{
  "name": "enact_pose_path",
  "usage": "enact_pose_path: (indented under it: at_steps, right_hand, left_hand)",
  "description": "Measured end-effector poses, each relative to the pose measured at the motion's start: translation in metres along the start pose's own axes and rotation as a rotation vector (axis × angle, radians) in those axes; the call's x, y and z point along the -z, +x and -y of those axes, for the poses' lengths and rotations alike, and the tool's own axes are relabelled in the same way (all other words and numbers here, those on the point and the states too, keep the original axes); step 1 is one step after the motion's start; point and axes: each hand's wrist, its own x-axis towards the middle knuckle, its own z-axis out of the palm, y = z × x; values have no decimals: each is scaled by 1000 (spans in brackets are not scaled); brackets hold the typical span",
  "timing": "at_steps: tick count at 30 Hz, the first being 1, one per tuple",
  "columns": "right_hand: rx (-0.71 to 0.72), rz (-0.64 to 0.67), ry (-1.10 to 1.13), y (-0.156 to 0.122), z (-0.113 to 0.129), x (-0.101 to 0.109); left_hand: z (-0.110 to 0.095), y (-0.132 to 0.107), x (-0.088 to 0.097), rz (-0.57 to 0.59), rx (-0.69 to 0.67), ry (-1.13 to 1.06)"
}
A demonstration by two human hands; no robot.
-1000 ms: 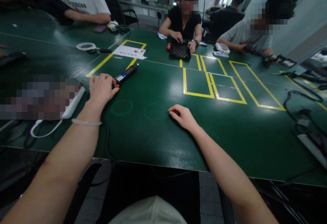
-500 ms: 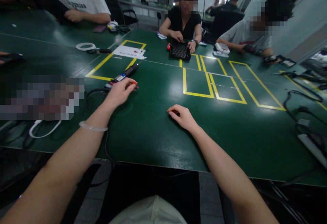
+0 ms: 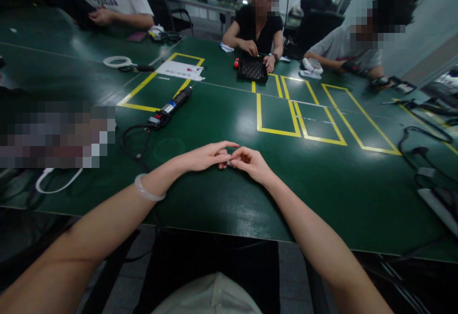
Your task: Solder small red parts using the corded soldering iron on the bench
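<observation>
Over the green table (image 3: 214,199), my left hand (image 3: 209,155) and my right hand (image 3: 250,163) meet at the fingertips. Between them is a small, partly reddish and shiny thing (image 3: 226,163), mostly covered by fingers, too small to name. The left thumb and bent fingers pinch at it while the left index finger stretches out above. My right thumb and index finger close on the same spot. Beyond my left hand lies a black corded electric screwdriver (image 3: 171,108), its slim tip pointing away to the right, touched by neither hand.
Yellow tape outlines (image 3: 279,131) mark the table. A white paper sheet (image 3: 181,70) and a white ring-shaped item (image 3: 118,62) lie farther back. Across the table, a person's hands work at a black tray (image 3: 252,70). Cables (image 3: 408,147) run along the right side.
My left hand has moved right and nearer, from beside the screwdriver to my right hand, bringing a small reddish thing. My right hand has stayed nearly in place.
</observation>
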Motion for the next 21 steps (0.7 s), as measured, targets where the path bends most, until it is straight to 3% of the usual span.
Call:
enact_pose_path:
  at_steps: [8,12,21]
  right_hand:
    - [100,-136,-133,0,3,4]
    - [127,-146,-258,-1,9,2]
    - [100,-136,-311,-2,5,6]
  left_hand:
    - [6,5,2,-42,70,57]
    - [2,3,0,-33,47,136]
    - [-3,0,0,-168,-25,397]
